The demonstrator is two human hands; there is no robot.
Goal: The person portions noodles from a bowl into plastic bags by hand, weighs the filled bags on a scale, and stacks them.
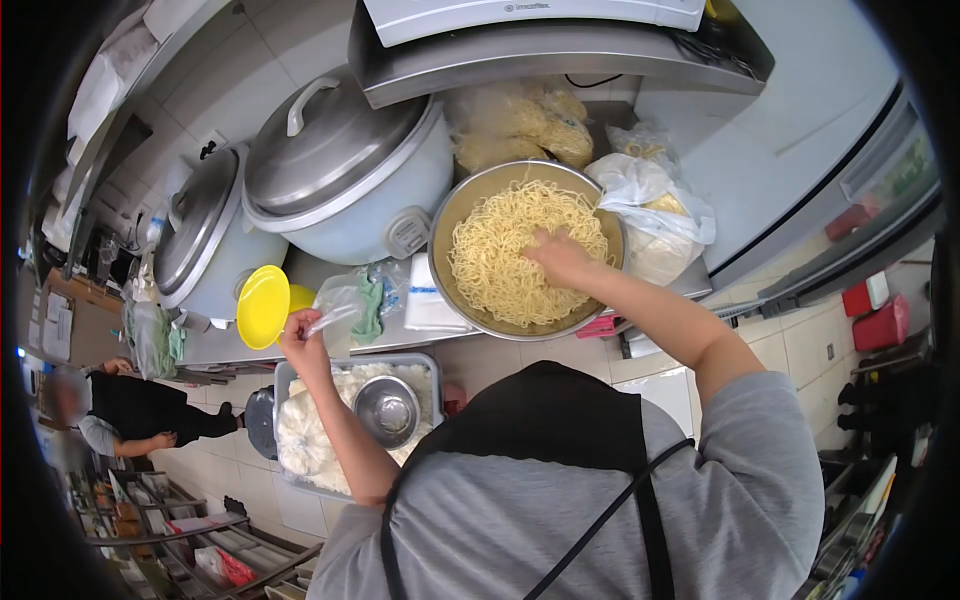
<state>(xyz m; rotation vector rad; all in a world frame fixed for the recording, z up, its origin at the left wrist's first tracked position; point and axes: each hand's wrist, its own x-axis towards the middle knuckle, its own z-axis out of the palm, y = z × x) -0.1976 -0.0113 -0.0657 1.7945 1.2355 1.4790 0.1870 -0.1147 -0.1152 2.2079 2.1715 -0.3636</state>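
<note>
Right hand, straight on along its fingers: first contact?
More noodles: the right hand is in the pile. Beyond, probably the metal bowl, though depth is unclear.

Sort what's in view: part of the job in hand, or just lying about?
In hand:
- noodles, right hand in them
- large metal bowl around them
- clear plastic bag, in left hand

Apparently lying about:
- lidded cookers
- small metal bowl
- white appliance

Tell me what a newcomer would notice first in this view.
Likely the metal bowl of noodles at centre, the right hand among them. Then the bright yellow dish at left, beside the left hand, which pinches a clear plastic bag. Two big lidded cookers stand at upper left.
</note>
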